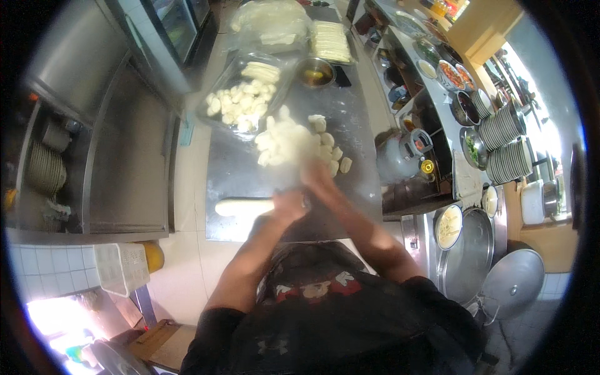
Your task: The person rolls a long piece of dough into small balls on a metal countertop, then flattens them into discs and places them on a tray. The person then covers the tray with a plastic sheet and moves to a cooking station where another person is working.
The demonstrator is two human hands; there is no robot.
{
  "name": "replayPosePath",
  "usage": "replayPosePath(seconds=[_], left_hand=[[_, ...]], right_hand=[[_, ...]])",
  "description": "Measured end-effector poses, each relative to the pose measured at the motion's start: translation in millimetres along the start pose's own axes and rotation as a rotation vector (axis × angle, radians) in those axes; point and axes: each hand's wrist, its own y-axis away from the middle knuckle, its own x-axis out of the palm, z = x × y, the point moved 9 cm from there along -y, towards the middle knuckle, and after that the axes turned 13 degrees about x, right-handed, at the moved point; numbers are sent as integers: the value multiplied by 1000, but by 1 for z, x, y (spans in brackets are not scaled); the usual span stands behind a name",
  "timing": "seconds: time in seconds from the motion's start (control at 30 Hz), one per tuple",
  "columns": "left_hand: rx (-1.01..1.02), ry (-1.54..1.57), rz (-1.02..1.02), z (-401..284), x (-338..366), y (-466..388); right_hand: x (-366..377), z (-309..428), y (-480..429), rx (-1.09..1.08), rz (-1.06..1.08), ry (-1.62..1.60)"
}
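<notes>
A pale dough log [241, 207] lies across the metal worktable [356, 187]. My left hand [290, 206] is closed over its right end. Beyond it, my right hand [316, 171] is motion-blurred, its fingers beside a heap of cut dough pieces [281, 140]. Whether the right hand grips something is hidden by the blur. Several rounder dough lumps [327, 139] sit just right of the heap. Farther back on the left, a plastic-covered tray holds loose dough pieces [241, 103] and dough strips [260, 71].
Behind the heap stand a steel bowl [324, 70], a dark flat object [343, 77] and a tray of dough strips [330, 42]. Plastic-wrapped dough [267, 21] fills the far end. A gas cylinder [398, 159] and a counter with stacked plates [508, 161] flank the right; a steel cabinet [133, 154] stands left.
</notes>
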Motion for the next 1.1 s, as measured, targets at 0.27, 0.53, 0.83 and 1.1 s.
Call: replayPosePath(seconds=[0.27, 0.53, 0.83, 1.1], left_hand=[[135, 36, -372, 45, 11, 29], [175, -56, -315, 36, 14, 4], [31, -129, -340, 4, -33, 7], [-175, 112, -134, 49, 52, -40]], right_hand=[[100, -80, 42, 76, 51, -325], [89, -92, 29, 180, -49, 28], [66, -105, -10, 347, -94, -302], [25, 16, 39, -65, 135, 66]])
